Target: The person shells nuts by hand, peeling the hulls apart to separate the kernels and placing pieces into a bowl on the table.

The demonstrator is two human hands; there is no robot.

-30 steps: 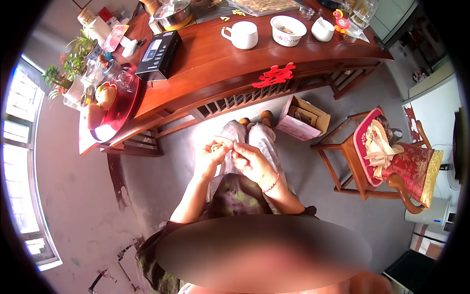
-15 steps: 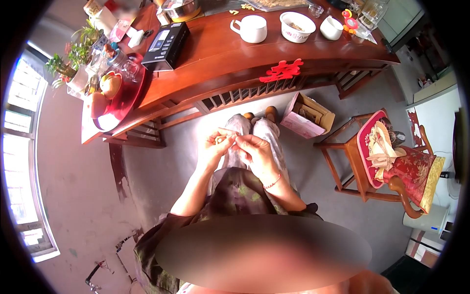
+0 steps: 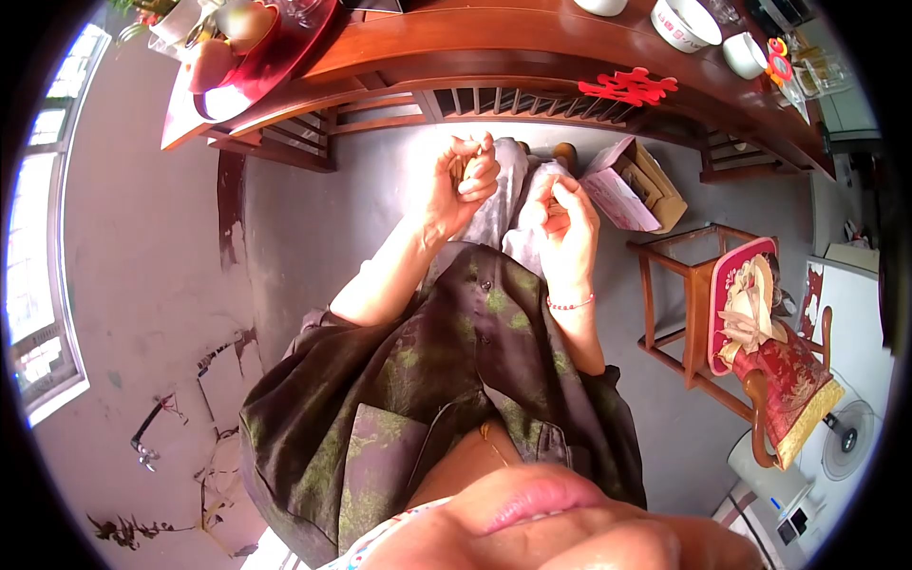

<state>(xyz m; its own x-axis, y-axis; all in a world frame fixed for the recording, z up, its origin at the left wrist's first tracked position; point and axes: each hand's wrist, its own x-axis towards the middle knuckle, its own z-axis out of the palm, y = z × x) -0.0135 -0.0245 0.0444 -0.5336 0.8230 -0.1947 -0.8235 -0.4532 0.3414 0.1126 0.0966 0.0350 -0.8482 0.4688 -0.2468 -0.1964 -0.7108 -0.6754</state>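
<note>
My left hand (image 3: 464,180) is raised over my lap with its fingers curled in. A small pale thing seems to lie within those fingers, too small to name. A little lower and to the right is my right hand (image 3: 562,218), thumb and fingertips pressed together. Whatever it may pinch is hidden. A gap separates the two hands. Beneath them are my light patterned trousers (image 3: 510,185), and a red bead bracelet (image 3: 572,305) circles my right wrist.
Ahead stands a dark red wooden table (image 3: 427,52) with a white printed bowl (image 3: 686,26), a white cup (image 3: 745,55) and a red tray (image 3: 302,52). A pink cardboard box (image 3: 622,204) is on the floor, and a wooden chair (image 3: 698,285) stands at the right.
The hands, together before, are now apart: the left higher, the right further to the right. The view has tilted down, so the table sits higher and is partly cut off.
</note>
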